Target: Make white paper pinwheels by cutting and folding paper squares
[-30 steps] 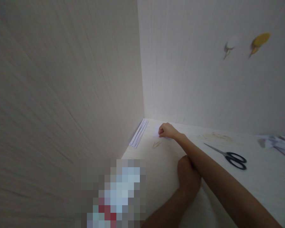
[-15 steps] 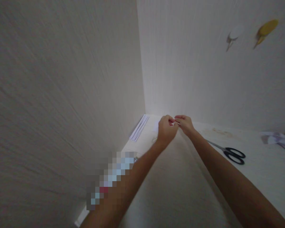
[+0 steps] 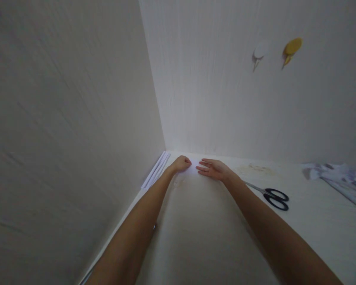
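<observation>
My left hand (image 3: 181, 163) is low over the white surface near the back corner, its fingers curled together. What they hold, if anything, is hidden. Just to its right, my right hand (image 3: 213, 169) has its fingers stretched out and apart, with nothing in them. A bright, pale patch that looks like white paper (image 3: 193, 168) shows between the two hands; its edges are blurred. Scissors with black handles (image 3: 275, 198) lie beside my right forearm, their blades partly behind it.
Folded white paper strips (image 3: 156, 169) lie along the left wall (image 3: 77, 118). A patterned cloth-like bundle (image 3: 335, 174) is on the far right of the white surface (image 3: 320, 221). A white hook (image 3: 259, 52) and a yellow hook (image 3: 292, 47) are fixed to the back wall.
My hands were together, pinching a small thin thing; now they are apart and lower, at the surface. My right hand has opened. The view has shifted to the right.
</observation>
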The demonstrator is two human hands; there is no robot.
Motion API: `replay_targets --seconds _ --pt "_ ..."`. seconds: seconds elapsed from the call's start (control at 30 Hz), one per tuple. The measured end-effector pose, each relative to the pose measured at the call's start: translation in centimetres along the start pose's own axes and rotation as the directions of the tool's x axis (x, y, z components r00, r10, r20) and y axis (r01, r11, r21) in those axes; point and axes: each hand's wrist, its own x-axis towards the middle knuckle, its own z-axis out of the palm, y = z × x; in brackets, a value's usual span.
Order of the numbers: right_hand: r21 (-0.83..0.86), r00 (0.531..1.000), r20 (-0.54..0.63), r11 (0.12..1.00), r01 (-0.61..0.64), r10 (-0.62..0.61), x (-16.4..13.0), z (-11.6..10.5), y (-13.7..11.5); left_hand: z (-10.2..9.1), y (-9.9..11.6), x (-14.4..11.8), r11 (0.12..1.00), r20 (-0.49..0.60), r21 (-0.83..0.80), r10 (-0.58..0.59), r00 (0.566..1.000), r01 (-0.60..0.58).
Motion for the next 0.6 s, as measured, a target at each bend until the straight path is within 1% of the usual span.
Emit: replay_targets --seconds 0.1,0.2,0.37,0.47,0.53,0.6 --pt "0.023 1.0 0.015 1.0 0.009 -0.01 0.2 0.4 0.3 0.0 -0.1 0.2 1.0 0.011 -0.006 -0.006 1.0 0.006" --pt "0.022 1.0 0.013 1.0 -0.002 0.002 0.6 0.1 0.1 -0.1 -0.2 0.3 1.0 0.017 -0.003 -0.024 1.0 0.024" --pt "0.003 0.994 0.052 0.995 -0.101 0.101 0.4 -1.3 -1.5 0.0 -0.1 0.6 0.999 0.023 0.004 -0.051 0.998 0.051" --pt "-0.041 0.983 0.097 0.987 -0.155 0.158 0.2 -1.5 -2.1 -0.1 -0.1 0.7 0.998 0.029 -0.006 -0.057 0.998 0.057" --pt "-0.063 0.982 0.111 0.987 -0.149 0.155 0.2 -1.2 -2.1 -0.2 0.0 0.6 0.998 0.035 -0.02 -0.055 0.998 0.056" --pt "-0.059 0.986 0.114 0.991 -0.119 0.125 0.3 -0.8 -1.8 -0.2 0.0 0.6 0.998 0.041 -0.036 -0.049 0.998 0.051"
